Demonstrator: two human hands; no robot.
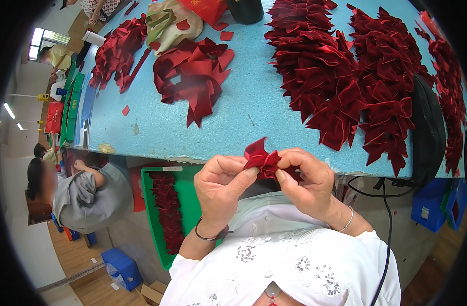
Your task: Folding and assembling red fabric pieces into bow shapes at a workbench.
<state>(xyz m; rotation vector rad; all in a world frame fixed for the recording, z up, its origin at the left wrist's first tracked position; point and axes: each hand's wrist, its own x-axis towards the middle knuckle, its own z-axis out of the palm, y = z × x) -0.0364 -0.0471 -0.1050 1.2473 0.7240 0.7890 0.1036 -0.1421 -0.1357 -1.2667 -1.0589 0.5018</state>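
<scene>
A dark red velvet bow (264, 162) is held up between my two hands, in front of the table's near edge. My left hand (220, 186) pinches its left side between thumb and fingers. On its right side, my right hand (309, 178) grips the folded fabric near the middle, and those fingers hide part of the bow. Beyond my hands, long overlapping rows of finished-looking red bows (320, 76) cover the right half of the table. A loose heap of red ribbon strips (192, 76) lies farther off to the left.
The light blue table (157, 135) spans the view. Below its edge, a green crate (151, 214) holds a row of red bows. A black bag (428, 135) hangs at the right edge, with a black cable (389, 229) running down. A seated person in grey (93, 199) is at left.
</scene>
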